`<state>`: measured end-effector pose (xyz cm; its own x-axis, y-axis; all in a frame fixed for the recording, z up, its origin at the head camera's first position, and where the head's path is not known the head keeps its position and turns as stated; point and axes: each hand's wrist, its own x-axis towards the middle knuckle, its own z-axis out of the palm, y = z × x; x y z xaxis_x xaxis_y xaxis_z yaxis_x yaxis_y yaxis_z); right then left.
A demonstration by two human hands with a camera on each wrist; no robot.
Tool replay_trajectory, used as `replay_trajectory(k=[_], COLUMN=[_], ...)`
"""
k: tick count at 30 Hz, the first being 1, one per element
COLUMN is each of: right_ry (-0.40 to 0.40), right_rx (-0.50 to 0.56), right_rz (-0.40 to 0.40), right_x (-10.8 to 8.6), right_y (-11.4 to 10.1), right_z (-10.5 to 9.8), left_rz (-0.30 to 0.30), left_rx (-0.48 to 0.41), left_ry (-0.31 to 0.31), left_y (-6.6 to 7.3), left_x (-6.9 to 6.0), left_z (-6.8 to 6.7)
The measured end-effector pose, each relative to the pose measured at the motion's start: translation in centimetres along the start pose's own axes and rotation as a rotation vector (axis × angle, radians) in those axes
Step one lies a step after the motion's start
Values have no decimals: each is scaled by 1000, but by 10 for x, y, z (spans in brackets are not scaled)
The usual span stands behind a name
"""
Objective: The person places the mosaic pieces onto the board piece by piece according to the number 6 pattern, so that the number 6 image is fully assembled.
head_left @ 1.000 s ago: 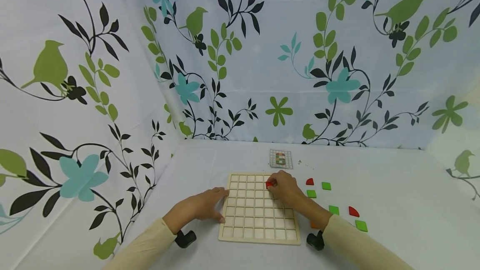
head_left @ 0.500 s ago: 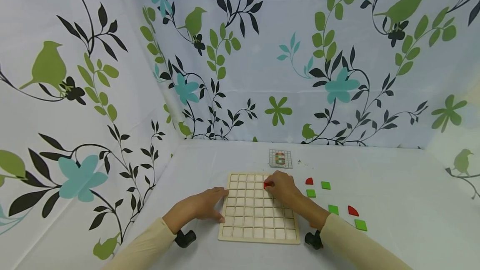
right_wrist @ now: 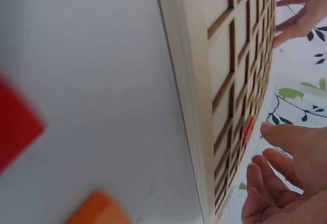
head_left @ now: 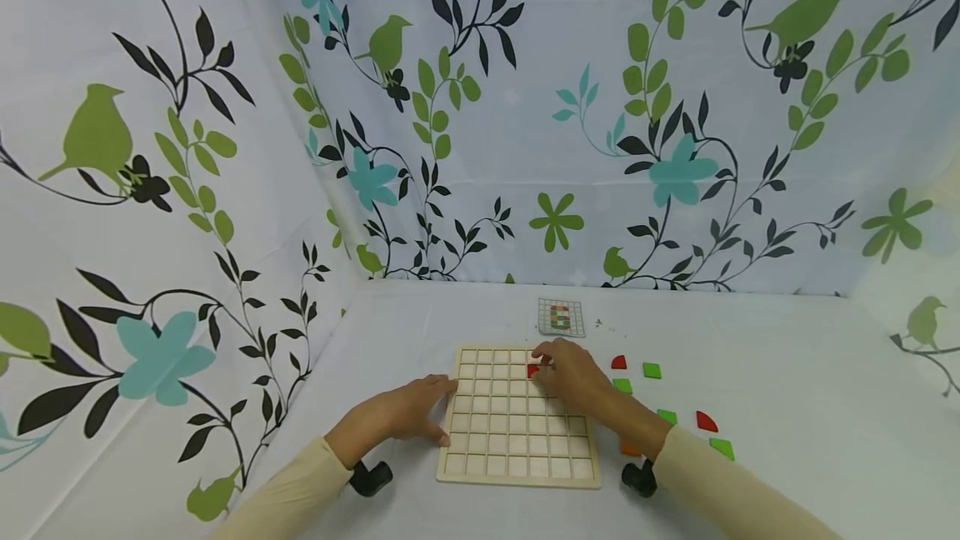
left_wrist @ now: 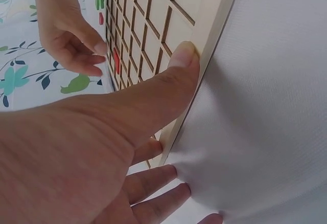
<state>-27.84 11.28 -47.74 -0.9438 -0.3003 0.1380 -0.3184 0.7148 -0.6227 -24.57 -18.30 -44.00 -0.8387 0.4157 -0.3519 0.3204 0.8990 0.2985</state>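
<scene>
A pale wooden grid board (head_left: 517, 445) lies on the white table. One red piece (head_left: 533, 371) sits in a cell of its second row from the far edge. My right hand (head_left: 572, 375) hovers just beside that piece, and both wrist views show its loosely bent fingers apart from it. My left hand (head_left: 412, 407) rests at the board's left edge. In the left wrist view its thumb (left_wrist: 183, 55) lies on the rim, while the other fingers spread at the edge and on the cloth.
Right of the board lie red quarter-circle pieces (head_left: 707, 421), several green pieces (head_left: 652, 370) and an orange piece (head_left: 630, 447) partly behind the right forearm. A small pattern card (head_left: 561, 317) lies beyond the board. A printed curtain (head_left: 480, 132) hangs behind the table.
My right hand shifts slightly left with the red piece, then lets go of it in the cell and draws back a little to the right. The left hand stays in place.
</scene>
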Motion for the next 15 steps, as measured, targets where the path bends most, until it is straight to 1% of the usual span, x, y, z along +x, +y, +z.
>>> replay_trajectory(k=[3, 6, 8, 11, 15], right_ry=[4, 44, 74, 110, 120], right_rx=[44, 60, 77, 116, 154], right_rz=[16, 3, 14, 78, 176], right_x=[-7, -13, -17, -22, -34], right_y=[7, 21, 34, 55, 79], right_z=[-14, -32, -46, -66, -90], left_rz=[6, 11, 14, 13, 10], left_rx=[-3, -2, -1, -5, -17], left_ry=[-4, -1, 3, 6, 4], left_y=[-1, -2, -4, -5, -6], left_x=[1, 2, 3, 4, 4], left_z=[0, 1, 2, 2, 2])
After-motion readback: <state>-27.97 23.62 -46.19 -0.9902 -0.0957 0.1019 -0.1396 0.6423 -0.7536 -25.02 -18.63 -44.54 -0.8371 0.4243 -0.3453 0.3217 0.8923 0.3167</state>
